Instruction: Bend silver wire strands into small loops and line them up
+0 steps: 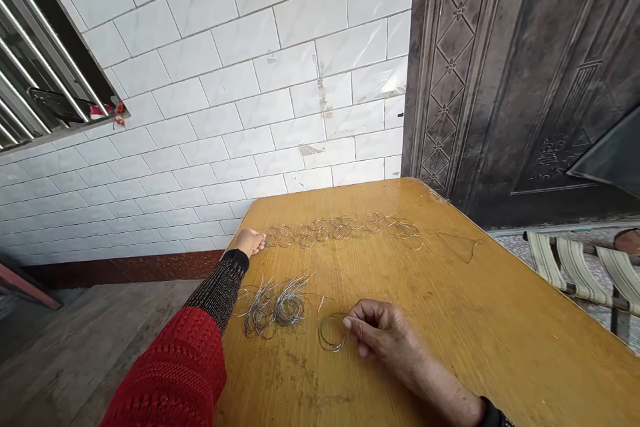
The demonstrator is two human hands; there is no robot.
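My right hand [387, 337] pinches a small coil of thin wire [331, 345] between thumb and fingers, just above the table's near part. At the far left edge of the table my left hand [251, 242] is closed, its fingertips at the left end of a row of thin wire rings [321, 230]. It seems to grip the wire at that end; the exact hold is small and partly hidden. Between the hands lie two tangled bundles of silvery wire, the left bundle [259, 310] and the right bundle [290, 305].
The wooden table [450, 320] stands against a white tiled wall [280, 80]. A bent, roughly triangular wire [463, 250] lies at its right side. Beyond are a dark carved door [525, 80] and a strapped seat [575, 267]. A barred window [40, 53] is at upper left.
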